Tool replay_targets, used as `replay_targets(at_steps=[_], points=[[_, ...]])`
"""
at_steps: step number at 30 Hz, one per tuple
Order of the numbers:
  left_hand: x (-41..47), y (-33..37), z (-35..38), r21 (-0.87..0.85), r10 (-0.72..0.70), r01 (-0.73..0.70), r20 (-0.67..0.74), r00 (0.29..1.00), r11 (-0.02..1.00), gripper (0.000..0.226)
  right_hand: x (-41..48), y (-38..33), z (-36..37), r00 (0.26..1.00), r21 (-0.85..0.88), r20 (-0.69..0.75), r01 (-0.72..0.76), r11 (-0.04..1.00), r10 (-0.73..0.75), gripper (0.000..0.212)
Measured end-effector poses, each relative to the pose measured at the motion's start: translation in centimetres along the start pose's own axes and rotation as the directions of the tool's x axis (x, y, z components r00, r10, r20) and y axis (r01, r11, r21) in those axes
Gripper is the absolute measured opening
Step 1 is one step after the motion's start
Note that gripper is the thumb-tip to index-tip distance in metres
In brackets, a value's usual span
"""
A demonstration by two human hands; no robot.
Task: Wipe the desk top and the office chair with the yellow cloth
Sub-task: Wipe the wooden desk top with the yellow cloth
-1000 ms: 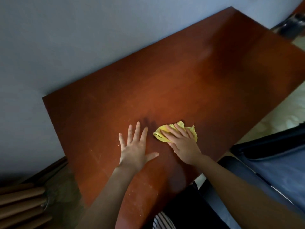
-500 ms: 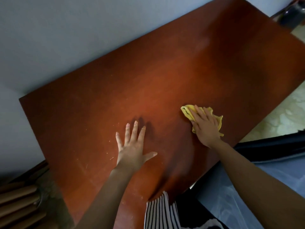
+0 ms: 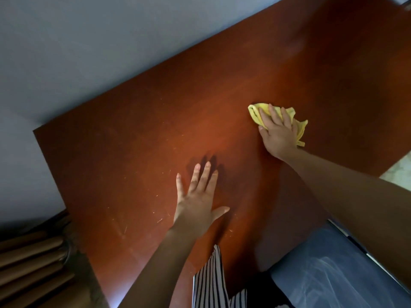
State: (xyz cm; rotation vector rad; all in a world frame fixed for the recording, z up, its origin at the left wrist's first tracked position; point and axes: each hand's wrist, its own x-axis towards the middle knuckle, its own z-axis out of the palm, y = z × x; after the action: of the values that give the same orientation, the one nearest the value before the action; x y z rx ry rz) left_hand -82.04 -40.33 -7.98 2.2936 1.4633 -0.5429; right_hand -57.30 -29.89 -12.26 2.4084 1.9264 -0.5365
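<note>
Office or home rm: wood desk top [image 3: 155,130] against grey wall [image 3: 89,52].

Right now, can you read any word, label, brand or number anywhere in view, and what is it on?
None: no text can be read. The desk top, yellow cloth, wall, striped fabric and blue-grey surface show no writing.

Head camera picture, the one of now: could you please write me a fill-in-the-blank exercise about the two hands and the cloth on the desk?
1. The right hand presses a ____ cloth onto the desk top.
2. The other hand, flat on the bare wood with no cloth under it, is the person's ____ one.
3. The striped garment at the bottom edge of the picture is black and ____.

Missing words: yellow, left, white.
</note>
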Motion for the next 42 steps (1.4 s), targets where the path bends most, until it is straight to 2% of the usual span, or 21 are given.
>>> replay_targets(at_steps=[4, 8, 14, 17, 21, 24, 32, 42], points=[[-1.5, -1.1, 0.3, 0.023, 0.021, -0.021, 0.013, 1.0, 1.0, 0.087, -3.4, -1.9, 1.4, 0.994, -0.053, 0.025, 0.103, 0.993, -0.102, 0.051], [-4.0, -1.8, 1.1, 0.037, 0.064, -0.063, -0.028, 0.998, 0.997, 0.087, -8.4, -3.7, 3.4, 0.99, -0.059, 0.034, 0.135, 0.989, -0.133, 0.051], [-11.1, -3.9, 4.2, 0.064, 0.158, -0.154, -0.061, 0.986, 0.986, 0.087, -18.3, -6.8, 7.2, 0.998, -0.034, 0.003, 0.067, 0.997, -0.067, 0.05], [-14.6, -5.3, 6.0, 0.059, 0.161, -0.157, -0.071, 0.984, 0.986, 0.088, -23.2, -8.1, 9.2, 0.999, -0.016, -0.004, 0.053, 0.998, -0.053, 0.049], [-17.6, -5.9, 7.5, 0.043, 0.168, -0.167, -0.021, 0.986, 0.985, 0.09, -28.2, -9.2, 10.5, 0.997, 0.048, 0.035, 0.067, 0.997, -0.068, 0.049], [-18.8, -5.5, 8.0, 0.025, 0.197, -0.196, -0.032, 0.98, 0.98, 0.093, -31.1, -9.5, 11.0, 0.995, 0.025, 0.046, 0.082, 0.996, -0.083, 0.048], [-19.0, -3.7, 8.7, 0.054, 0.133, -0.134, 0.013, 0.991, 0.99, 0.102, -30.0, -4.6, 9.6, 0.954, -0.026, 0.14, 0.272, 0.962, -0.266, 0.05], [-19.2, -3.0, 10.1, 0.023, -0.081, 0.079, 0.082, 0.993, 0.997, 0.109, -23.5, 4.0, 4.9, 0.987, 0.067, 0.092, 0.129, 0.989, -0.135, 0.05]])
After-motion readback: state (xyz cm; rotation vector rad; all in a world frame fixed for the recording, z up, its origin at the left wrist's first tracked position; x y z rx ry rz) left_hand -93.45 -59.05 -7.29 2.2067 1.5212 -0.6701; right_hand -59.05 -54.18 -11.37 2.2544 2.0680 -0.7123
